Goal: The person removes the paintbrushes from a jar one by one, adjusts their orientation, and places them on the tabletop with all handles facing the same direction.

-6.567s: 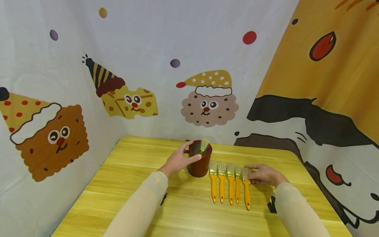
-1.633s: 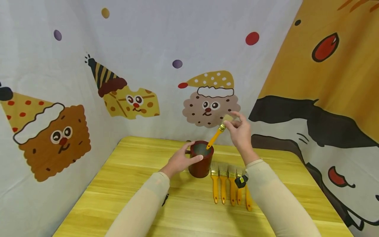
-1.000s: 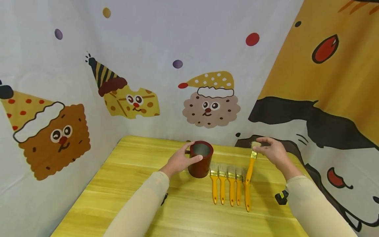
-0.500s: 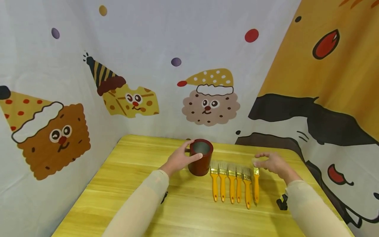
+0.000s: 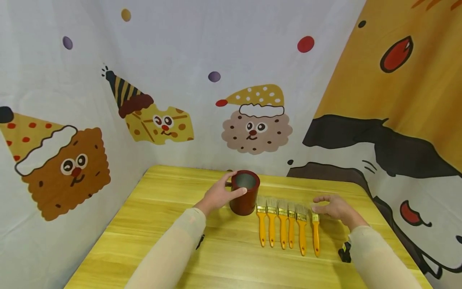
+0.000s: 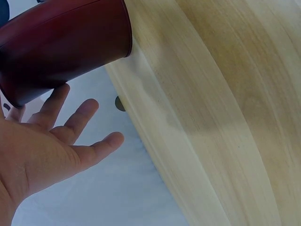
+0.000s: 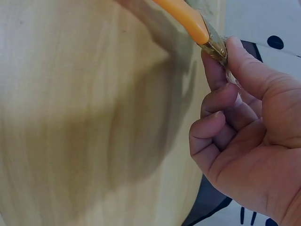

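Note:
My left hand (image 5: 217,196) grips the upper part of a dark red cylindrical cup (image 5: 242,204), thumb in front and fingers at the far side. The grey inside of the cup shows, with no brush in it. In the left wrist view, fingers of the left hand (image 6: 42,155) are spread beside the cup (image 6: 70,42). My right hand (image 5: 335,209) pinches a paintbrush (image 5: 316,237) by its bristle end. Its orange handle points toward me at the right end of a row of paintbrushes (image 5: 282,228). The right wrist view shows thumb and forefinger on the brush (image 7: 214,47).
A wooden table (image 5: 173,257) bears everything. Cartoon-printed cloth (image 5: 202,160) hangs close behind its far edge and at both sides. Black wrist devices (image 5: 345,252) sit near the sleeves.
The right hand lifted the paintbrush out of the cup, carried it right and lowered it beside the row. Within the last half second it shifted slightly further right. The left hand stayed on the cup.

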Demonstrator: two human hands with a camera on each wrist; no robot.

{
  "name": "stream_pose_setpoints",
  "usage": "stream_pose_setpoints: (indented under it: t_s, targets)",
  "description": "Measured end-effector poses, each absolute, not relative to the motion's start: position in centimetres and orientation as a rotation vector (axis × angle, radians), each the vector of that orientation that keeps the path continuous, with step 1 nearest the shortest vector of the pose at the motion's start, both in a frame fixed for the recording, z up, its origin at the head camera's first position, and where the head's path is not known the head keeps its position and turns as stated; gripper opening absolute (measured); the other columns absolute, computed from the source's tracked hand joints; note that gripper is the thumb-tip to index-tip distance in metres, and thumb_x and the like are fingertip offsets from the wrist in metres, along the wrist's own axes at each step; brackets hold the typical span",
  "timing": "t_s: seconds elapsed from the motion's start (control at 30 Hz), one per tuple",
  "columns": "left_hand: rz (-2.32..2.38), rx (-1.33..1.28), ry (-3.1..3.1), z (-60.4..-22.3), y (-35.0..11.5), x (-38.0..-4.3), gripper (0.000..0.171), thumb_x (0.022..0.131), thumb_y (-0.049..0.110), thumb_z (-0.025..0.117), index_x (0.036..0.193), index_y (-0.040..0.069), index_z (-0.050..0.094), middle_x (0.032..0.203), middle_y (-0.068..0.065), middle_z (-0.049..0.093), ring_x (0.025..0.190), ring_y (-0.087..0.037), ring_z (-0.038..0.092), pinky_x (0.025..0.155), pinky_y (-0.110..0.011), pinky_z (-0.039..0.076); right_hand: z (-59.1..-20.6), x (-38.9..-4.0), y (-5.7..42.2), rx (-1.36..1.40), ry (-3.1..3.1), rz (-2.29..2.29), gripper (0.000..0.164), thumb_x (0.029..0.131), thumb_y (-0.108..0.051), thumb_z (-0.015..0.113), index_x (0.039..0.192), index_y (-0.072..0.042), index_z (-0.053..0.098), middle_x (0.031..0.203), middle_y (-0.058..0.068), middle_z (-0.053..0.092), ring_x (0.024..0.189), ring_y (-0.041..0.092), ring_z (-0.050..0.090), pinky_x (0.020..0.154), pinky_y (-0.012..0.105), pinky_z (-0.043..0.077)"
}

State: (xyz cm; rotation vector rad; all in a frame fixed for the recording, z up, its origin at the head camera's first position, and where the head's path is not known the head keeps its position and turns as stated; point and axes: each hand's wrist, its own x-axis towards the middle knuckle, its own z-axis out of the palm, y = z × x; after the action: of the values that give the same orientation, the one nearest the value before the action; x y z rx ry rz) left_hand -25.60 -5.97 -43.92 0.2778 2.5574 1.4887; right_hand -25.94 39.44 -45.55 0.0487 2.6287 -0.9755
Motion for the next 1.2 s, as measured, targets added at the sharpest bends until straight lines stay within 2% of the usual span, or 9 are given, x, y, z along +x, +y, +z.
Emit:
stream_pose_setpoints:
  t_s: [0.17, 0.33, 0.5, 0.73, 0.87, 1.03, 1.2]
  targets:
    - [1.487, 0.285, 2.554, -43.9, -5.9, -25.6, 0.084, 0.093, 0.067, 0.074, 0.165, 0.045, 0.036, 0.162, -0.008, 0.053, 0.146, -0.032, 0.054, 0.113, -0.063, 0.049, -46.6, -25.8, 39.6, 0.048, 2.631, -0.965, 0.063, 0.101, -0.040, 0.076, 0.149, -0.001, 0.059, 0.161, 0.039, 0.039, 0.139, 0.055, 0.054, 0.107, 0.065, 0.051]
    - [1.495, 0.276, 2.547, -43.8, -5.9, -25.5, 0.085, 0.092, 0.067, 0.074, 0.164, 0.045, 0.036, 0.161, -0.009, 0.053, 0.146, -0.033, 0.054, 0.113, -0.063, 0.049, -47.3, -26.0, 39.7, 0.020, 2.669, -0.925, 0.061, 0.100, -0.041, 0.077, 0.145, -0.002, 0.063, 0.162, 0.040, 0.036, 0.142, 0.060, 0.045, 0.110, 0.068, 0.046]
    - [1.494, 0.279, 2.550, -43.8, -6.0, -25.5, 0.086, 0.091, 0.069, 0.074, 0.164, 0.045, 0.036, 0.161, -0.008, 0.053, 0.146, -0.032, 0.054, 0.113, -0.063, 0.049, -47.9, -26.3, 39.6, 0.008, 2.702, -0.895, 0.057, 0.099, -0.041, 0.078, 0.140, -0.002, 0.068, 0.158, 0.040, 0.042, 0.138, 0.057, 0.049, 0.108, 0.067, 0.047]
    - [1.506, 0.282, 2.548, -44.0, -6.0, -25.6, 0.086, 0.092, 0.069, 0.074, 0.164, 0.044, 0.037, 0.160, -0.009, 0.054, 0.146, -0.035, 0.054, 0.113, -0.063, 0.049, -48.6, -26.5, 39.7, -0.004, 2.717, -0.907, 0.056, 0.098, -0.041, 0.079, 0.136, -0.002, 0.071, 0.156, 0.039, 0.046, 0.142, 0.060, 0.045, 0.114, 0.072, 0.041]
    - [1.507, 0.280, 2.545, -44.0, -5.9, -25.5, 0.086, 0.092, 0.069, 0.074, 0.164, 0.044, 0.037, 0.160, -0.010, 0.054, 0.146, -0.036, 0.055, 0.113, -0.063, 0.049, -48.8, -26.5, 39.8, -0.001, 2.718, -0.889, 0.054, 0.099, -0.039, 0.078, 0.137, -0.001, 0.070, 0.154, 0.039, 0.049, 0.138, 0.058, 0.050, 0.111, 0.069, 0.046]
    - [1.521, 0.283, 2.532, -44.0, -6.0, -25.6, 0.085, 0.092, 0.068, 0.074, 0.165, 0.044, 0.037, 0.159, -0.012, 0.055, 0.146, -0.040, 0.054, 0.112, -0.064, 0.049, -48.9, -26.4, 39.8, 0.022, 2.714, -0.922, 0.053, 0.100, -0.037, 0.077, 0.139, -0.001, 0.069, 0.147, 0.036, 0.056, 0.126, 0.050, 0.061, 0.103, 0.062, 0.052]
    - [1.528, 0.280, 2.527, -44.0, -6.0, -25.6, 0.086, 0.091, 0.069, 0.075, 0.164, 0.044, 0.037, 0.160, -0.012, 0.054, 0.147, -0.040, 0.053, 0.112, -0.064, 0.049, -49.0, -26.4, 39.9, 0.017, 2.718, -0.938, 0.052, 0.101, -0.035, 0.077, 0.140, -0.001, 0.068, 0.146, 0.034, 0.058, 0.124, 0.048, 0.063, 0.103, 0.062, 0.052]
